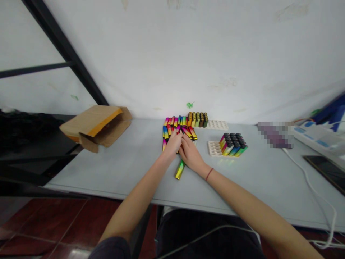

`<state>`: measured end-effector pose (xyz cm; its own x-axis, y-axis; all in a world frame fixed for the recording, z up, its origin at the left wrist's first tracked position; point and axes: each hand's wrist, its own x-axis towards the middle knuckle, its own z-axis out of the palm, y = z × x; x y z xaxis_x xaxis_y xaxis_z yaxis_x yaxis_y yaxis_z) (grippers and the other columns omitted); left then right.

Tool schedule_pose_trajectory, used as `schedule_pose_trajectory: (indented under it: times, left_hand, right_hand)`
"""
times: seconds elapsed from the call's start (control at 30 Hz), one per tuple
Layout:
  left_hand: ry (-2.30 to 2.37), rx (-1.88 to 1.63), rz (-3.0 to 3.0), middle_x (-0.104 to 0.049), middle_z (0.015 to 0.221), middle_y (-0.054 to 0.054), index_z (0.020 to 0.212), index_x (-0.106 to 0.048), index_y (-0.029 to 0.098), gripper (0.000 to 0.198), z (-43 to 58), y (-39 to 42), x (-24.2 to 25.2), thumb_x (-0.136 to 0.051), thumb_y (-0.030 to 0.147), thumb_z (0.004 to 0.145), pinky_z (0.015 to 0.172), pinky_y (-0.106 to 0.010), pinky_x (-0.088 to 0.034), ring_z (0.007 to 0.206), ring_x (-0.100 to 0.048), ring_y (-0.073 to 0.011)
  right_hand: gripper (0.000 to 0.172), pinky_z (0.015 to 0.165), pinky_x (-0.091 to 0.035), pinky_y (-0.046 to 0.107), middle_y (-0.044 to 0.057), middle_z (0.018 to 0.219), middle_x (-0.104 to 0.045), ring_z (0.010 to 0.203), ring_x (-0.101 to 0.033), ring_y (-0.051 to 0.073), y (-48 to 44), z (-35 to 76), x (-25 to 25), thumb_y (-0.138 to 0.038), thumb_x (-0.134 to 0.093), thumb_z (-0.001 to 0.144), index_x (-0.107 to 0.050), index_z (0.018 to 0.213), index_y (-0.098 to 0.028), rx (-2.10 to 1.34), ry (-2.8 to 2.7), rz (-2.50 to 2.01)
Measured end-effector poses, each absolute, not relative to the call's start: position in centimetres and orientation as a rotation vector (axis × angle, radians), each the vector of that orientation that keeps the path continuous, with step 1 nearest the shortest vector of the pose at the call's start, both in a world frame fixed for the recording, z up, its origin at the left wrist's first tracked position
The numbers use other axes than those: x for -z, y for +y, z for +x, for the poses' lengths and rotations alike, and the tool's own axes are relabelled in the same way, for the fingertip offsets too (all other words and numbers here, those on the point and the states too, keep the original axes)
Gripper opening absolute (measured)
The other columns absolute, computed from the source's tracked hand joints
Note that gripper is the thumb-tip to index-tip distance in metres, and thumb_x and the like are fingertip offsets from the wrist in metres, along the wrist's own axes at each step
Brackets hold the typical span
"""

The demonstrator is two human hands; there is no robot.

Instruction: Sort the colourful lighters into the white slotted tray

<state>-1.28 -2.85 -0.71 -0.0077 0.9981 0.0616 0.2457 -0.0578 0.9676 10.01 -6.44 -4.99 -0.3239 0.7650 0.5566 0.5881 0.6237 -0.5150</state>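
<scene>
Working both bare hands over a pile of rainbow-gradient lighters [175,126] on the desk [107,169], left grip [172,144] and right grip [190,153] almost touching at the pile's near edge. Grip state hard to call: fingers resting on lighter bodies, neither grip clearly clenched nor released, cannot tell whether either one holds a lighter. Pile lying loose and skewed, bodies crossing, so light fingertip contact and one lighter at a time looking safest; hard pressing could slide neighbours out of line.

One loose lighter [180,169] lying on the desk just below the right grip, angled across the space by the wrist and easy to knock. Straight ahead of both grips, a tight row of black-capped lighters [198,119] standing upright at the pile's far end. Ahead and right of the right grip, a white moulded tray [217,125] with open cells; nearer, a second white tray [214,148] carrying a block of upright gradient lighters [231,144], close enough to catch a wide sweep of the right hand. Well left of the left grip, a cardboard box [94,126] with flaps open. Far right of the right grip, a pixelated patch [276,134], a white device [318,138], a white cable [309,187] and a dark phone [326,172].
</scene>
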Motion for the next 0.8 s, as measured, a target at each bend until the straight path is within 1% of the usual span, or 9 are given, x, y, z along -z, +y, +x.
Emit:
schedule_pose_trajectory:
  times: [0.17,0.23,0.3,0.37,0.43,0.53,0.6,0.7,0.8]
  left_hand:
    - [1.596,-1.034,1.627,-0.034,0.171,-0.016,0.153,-0.051,0.017,0.058,-1.9,-2.2,0.6,-0.047,0.037,0.099,0.132,-0.057,-0.013,0.164,-0.012,-0.0332]
    - [1.576,-1.028,1.843,-0.038,0.169,-0.014,0.152,-0.053,0.019,0.054,-3.1,-1.7,0.7,-0.042,0.04,0.103,0.132,-0.058,-0.013,0.164,-0.013,-0.0325]
    - [1.479,-0.945,2.109,-0.049,0.162,-0.012,0.148,-0.057,0.021,0.052,-4.7,-1.5,0.5,-0.036,0.041,0.106,0.133,-0.057,-0.014,0.162,-0.022,-0.0303]
    - [1.343,-0.762,2.35,-0.054,0.157,-0.013,0.147,-0.059,0.021,0.053,-6.3,-1.7,0.2,-0.031,0.043,0.108,0.132,-0.057,-0.016,0.159,-0.031,-0.0295]
    - [1.342,-0.609,2.458,-0.05,0.161,-0.013,0.149,-0.059,0.023,0.055,-7.7,-2.4,-0.3,-0.035,0.05,0.107,0.129,-0.063,-0.018,0.158,-0.031,-0.0337]
    - [1.49,-0.459,2.466,-0.033,0.172,-0.011,0.149,-0.06,0.034,0.058,-8.6,-3.5,-0.5,-0.05,0.062,0.1,0.12,-0.081,-0.014,0.161,-0.016,-0.0466]
    - [1.473,-0.382,2.478,-0.028,0.174,-0.008,0.148,-0.061,0.037,0.059,-8.6,-4.0,-0.3,-0.056,0.064,0.096,0.116,-0.085,-0.01,0.16,-0.012,-0.0504]
    - [1.389,-0.367,2.511,-0.026,0.175,-0.007,0.148,-0.061,0.037,0.061,-8.4,-4.2,0.3,-0.062,0.063,0.093,0.118,-0.082,-0.011,0.16,-0.013,-0.0494]
    - [1.357,-0.378,2.526,-0.025,0.175,-0.009,0.146,-0.061,0.034,0.061,-8.3,-4.3,0.6,-0.065,0.062,0.091,0.119,-0.082,-0.012,0.16,-0.015,-0.0477]
  right_hand:
    - [0.042,0.125,-0.033,0.061,0.023,0.157,-0.052,0.154,-0.039,0.033,-6.4,9.6,4.7,-0.022,-0.044,0.105,-0.061,0.142,-0.011,-0.232,-2.088,-1.171]
    - [0.041,0.124,-0.034,0.063,0.022,0.16,-0.05,0.154,-0.038,0.034,-6.4,9.7,4.1,-0.024,-0.044,0.106,-0.062,0.141,-0.013,-0.227,-2.091,-1.205]
    - [0.04,0.122,-0.036,0.062,0.023,0.159,-0.051,0.153,-0.039,0.034,-6.7,10.0,3.2,-0.025,-0.042,0.107,-0.063,0.138,-0.012,-0.199,-2.077,-1.215]
    - [0.04,0.12,-0.04,0.058,0.025,0.152,-0.055,0.148,-0.045,0.034,-7.8,10.6,2.2,-0.027,-0.042,0.108,-0.066,0.134,-0.009,-0.146,-2.087,-1.196]
    - [0.041,0.114,-0.047,0.057,0.025,0.139,-0.064,0.134,-0.057,0.036,-9.7,11.4,1.4,-0.037,-0.052,0.106,-0.067,0.133,-0.011,-0.101,-2.202,-1.125]
    - [0.074,0.1,-0.055,0.059,0.025,0.137,-0.064,0.12,-0.062,0.041,-13.2,12.5,1.1,-0.068,-0.072,0.087,-0.065,0.138,-0.014,-0.069,-2.507,-0.951]
    - [0.07,0.095,-0.058,0.055,0.025,0.14,-0.062,0.115,-0.065,0.039,-14.9,13.0,1.4,-0.066,-0.074,0.087,-0.067,0.135,-0.015,-0.051,-2.599,-0.934]
    - [0.051,0.096,-0.058,0.05,0.023,0.142,-0.061,0.115,-0.065,0.035,-15.5,13.4,1.7,-0.054,-0.073,0.093,-0.071,0.128,-0.017,-0.034,-2.635,-0.943]
    - [0.044,0.099,-0.057,0.051,0.022,0.137,-0.062,0.116,-0.065,0.034,-14.7,13.6,1.6,-0.052,-0.075,0.092,-0.073,0.122,-0.019,-0.077,-2.664,-0.913]
